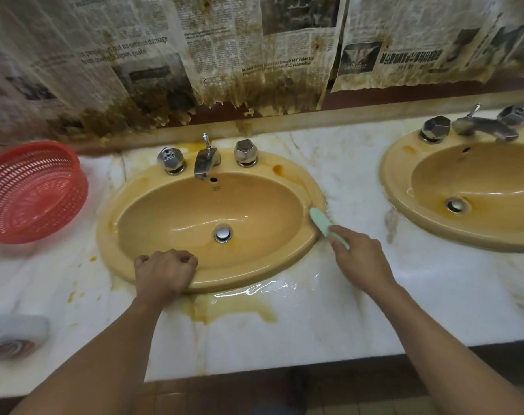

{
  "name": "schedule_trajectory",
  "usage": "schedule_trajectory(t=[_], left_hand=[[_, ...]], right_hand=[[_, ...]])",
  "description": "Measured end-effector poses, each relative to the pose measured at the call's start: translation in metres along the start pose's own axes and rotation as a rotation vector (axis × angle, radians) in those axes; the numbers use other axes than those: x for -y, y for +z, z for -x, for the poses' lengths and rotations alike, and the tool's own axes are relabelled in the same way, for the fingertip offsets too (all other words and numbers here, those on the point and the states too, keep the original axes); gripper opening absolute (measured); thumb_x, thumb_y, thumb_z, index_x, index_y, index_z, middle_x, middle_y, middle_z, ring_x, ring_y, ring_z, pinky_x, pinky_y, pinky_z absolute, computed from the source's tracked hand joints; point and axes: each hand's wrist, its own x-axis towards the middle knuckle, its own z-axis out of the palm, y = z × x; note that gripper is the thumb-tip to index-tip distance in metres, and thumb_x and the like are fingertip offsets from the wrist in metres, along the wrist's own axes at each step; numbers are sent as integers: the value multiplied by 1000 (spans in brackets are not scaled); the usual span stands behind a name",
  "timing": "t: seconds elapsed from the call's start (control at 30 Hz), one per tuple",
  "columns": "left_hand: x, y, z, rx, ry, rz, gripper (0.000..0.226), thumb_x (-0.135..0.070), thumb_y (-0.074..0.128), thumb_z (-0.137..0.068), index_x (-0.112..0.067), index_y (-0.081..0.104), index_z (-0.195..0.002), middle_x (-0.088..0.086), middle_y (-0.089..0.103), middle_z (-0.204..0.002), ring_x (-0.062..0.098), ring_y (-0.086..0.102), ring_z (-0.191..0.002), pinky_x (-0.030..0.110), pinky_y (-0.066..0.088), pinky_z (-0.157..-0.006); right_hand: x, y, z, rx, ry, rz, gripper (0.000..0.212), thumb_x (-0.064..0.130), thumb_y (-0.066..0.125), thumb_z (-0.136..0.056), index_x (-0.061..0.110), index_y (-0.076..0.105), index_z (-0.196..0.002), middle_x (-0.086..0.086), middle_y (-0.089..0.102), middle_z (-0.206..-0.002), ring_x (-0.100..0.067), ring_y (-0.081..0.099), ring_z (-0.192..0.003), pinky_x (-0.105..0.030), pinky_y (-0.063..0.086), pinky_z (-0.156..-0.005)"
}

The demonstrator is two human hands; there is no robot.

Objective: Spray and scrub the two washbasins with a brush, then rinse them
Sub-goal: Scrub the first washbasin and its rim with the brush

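Two mustard-yellow oval washbasins are set in a white marble counter. The left washbasin is in front of me, the right washbasin at the frame's right edge. My right hand grips a pale green brush whose head presses on the left washbasin's right rim. My left hand is a closed fist resting on that basin's front rim, holding nothing. Each basin has a chrome tap with two faceted knobs. No spray bottle is in view.
A red plastic basket sits on the counter at left. A white object lies at the lower left edge. Brown-stained newspaper hangs on the wall behind. A wet yellowish puddle spreads before the left basin on the marble counter.
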Motion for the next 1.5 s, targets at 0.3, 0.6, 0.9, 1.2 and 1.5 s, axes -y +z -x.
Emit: schedule_trajectory(t=[0.3,0.6,0.9,1.2,1.5], left_hand=[[0,4,0,-32,-18,-48,36,-48,38,-95,-49,73,-98,-11,73,-108,17,59,-109,47,28,-108],[6,24,7,-332,13,91,37,-43,40,-94,-39,74,-79,-12,75,-99,18,61,-108,58,20,-114],[35,39,4,-476,553,-56,41,-48,41,-94,-28,74,-80,-9,68,-79,24,63,-73,40,44,-81],[35,43,1,-551,524,26,38,-48,48,-92,-26,75,-75,-10,67,-75,24,61,-69,37,43,-77],[34,40,3,-547,487,17,38,-47,49,-90,-27,76,-72,-8,68,-73,24,64,-73,53,44,-99]], right_hand=[[73,79,87,278,-281,95,46,44,39,-105,46,37,-151,-9,68,-112,-30,60,-107,-38,48,-82],[28,1,-36,10,39,-115,38,38,49,-100,39,61,-136,-6,68,-127,-32,59,-112,-40,53,-88],[65,3,-84,-17,117,-247,41,35,52,-92,34,67,-130,-7,67,-127,-33,63,-109,-47,58,-89],[49,8,-43,-4,171,-291,36,37,53,-97,36,68,-130,-4,66,-127,-30,64,-103,-45,59,-85],[74,7,-75,-100,230,-435,39,37,52,-92,35,68,-128,-4,69,-124,-34,65,-108,-52,58,-90]])
